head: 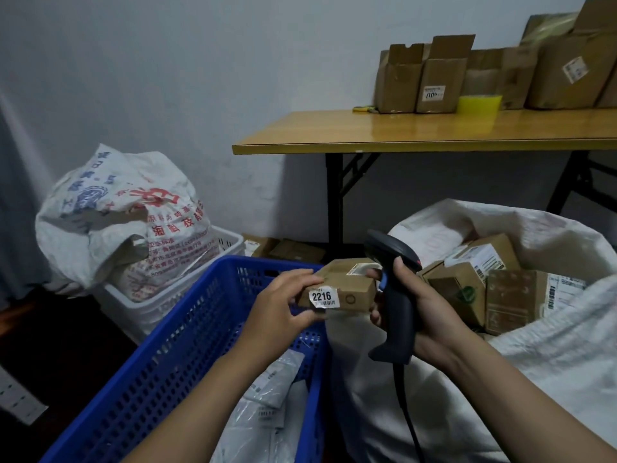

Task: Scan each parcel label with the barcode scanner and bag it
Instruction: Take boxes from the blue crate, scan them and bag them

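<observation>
The small cardboard parcel (pixel 354 287) is up in the air between our hands, over the spot where the blue crate (pixel 173 355) meets the white sack (pixel 551 362). Our left hand (pixel 280 305) grips it by its left end, thumb under the near face and fingers curled over the top, beside the white sticker (pixel 322 297) printed 2216 with a small barcode under it. A second, paler label (pixel 360 269) lies on the top face, toward the right. Our right hand (pixel 430 312) is wrapped round the handle of the barcode scanner (pixel 397 305), forefinger up by the blue trigger. The scanner's head rises just behind the parcel's right end; we cannot tell whether the two touch. Its cord drops down in front of the sack.

We judge the step in hand to be the scan itself. To do it well we would draw the scanner back a little and tip the head so its window looks squarely at one barcode, not across the box's edge. With two labels on the box, we should turn the wanted one flat toward the window and keep our left fingers off its bars. Both hands should be steady as the trigger is pressed, and we should wait for the read before bagging.

The sack stands open right beside us, with several brown boxes (pixel 500 295) in it, so the drop is short. Soft pale mailers (pixel 267 412) lie in the crate. Further off, a wooden table (pixel 384 128) carries more cartons (pixel 437 81), and a printed bag (pixel 127 215) sits in a white basket at the left.
</observation>
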